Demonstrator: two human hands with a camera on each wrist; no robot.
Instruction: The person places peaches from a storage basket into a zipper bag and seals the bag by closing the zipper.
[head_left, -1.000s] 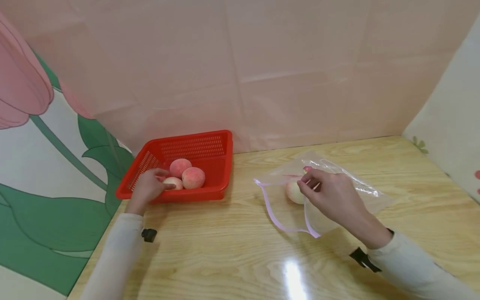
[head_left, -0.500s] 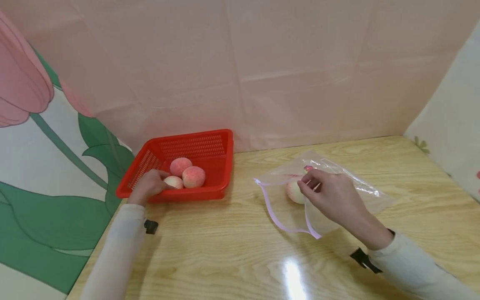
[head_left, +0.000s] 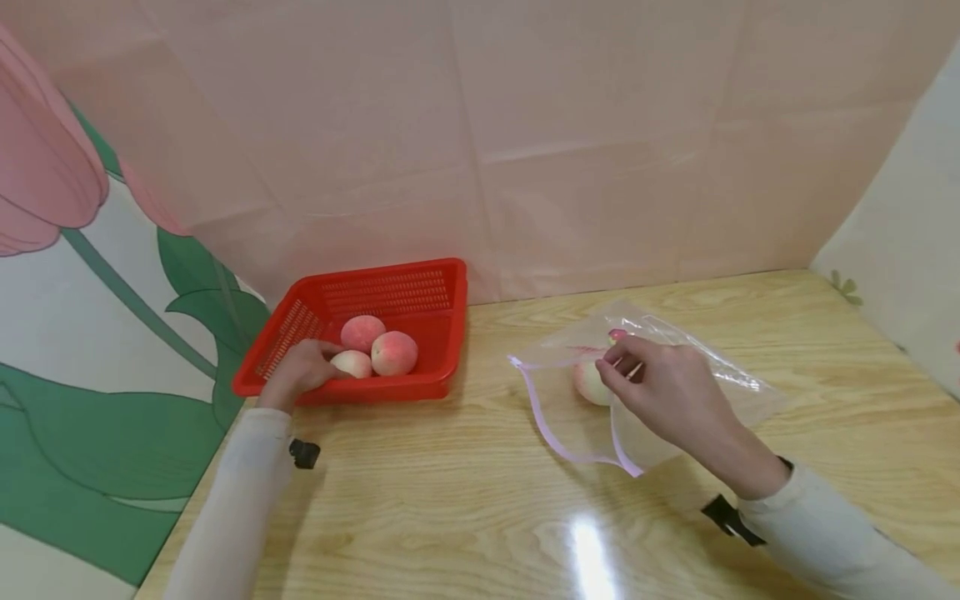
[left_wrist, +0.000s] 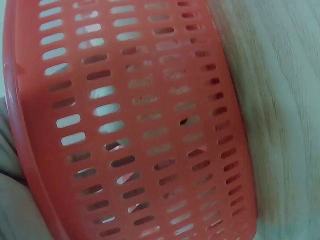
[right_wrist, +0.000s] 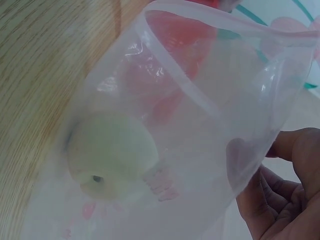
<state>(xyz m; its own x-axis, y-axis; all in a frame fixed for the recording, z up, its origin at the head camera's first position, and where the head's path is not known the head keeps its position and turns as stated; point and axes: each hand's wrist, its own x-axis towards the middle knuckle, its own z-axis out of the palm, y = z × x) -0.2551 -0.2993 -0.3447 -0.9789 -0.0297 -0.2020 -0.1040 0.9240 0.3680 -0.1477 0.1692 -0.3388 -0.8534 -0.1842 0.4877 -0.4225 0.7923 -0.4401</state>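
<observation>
In the head view my left hand reaches over the front rim of a red plastic basket. It grips a pale peach, its thumb partly hidden by the rim. Two pinker peaches, one at the back and one at the right, lie beside it. My right hand pinches the edge of a clear zip bag between thumb and fingers, and the purple-edged mouth gapes leftward. Inside the bag rests another peach, seen through the plastic in the right wrist view.
The wooden table extends under basket and bag. Behind it hangs a pink sheet. A wall with painted tulips borders the left, and a pale wall the right. The basket's slotted side fills the left wrist view.
My left hand has lowered deeper into the basket and closed round the pale peach. That peach and the right-hand one have shifted slightly right. My right hand and the bag stay nearly still.
</observation>
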